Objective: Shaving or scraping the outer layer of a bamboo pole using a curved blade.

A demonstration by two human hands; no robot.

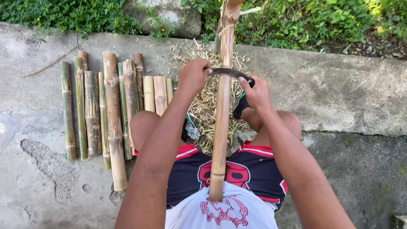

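The bamboo pole runs from the lap toward 12 o'clock, with the curved blade lying across it. The left hand and right hand each close their grip on one blade end; even, level pulling should shave cleanly. Cut bamboo lengths lie at 9 o'clock on the concrete floor.

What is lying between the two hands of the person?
In the head view, the left hand and right hand each grip one end of a curved blade. Between them stands the bamboo pole, which the blade crosses.
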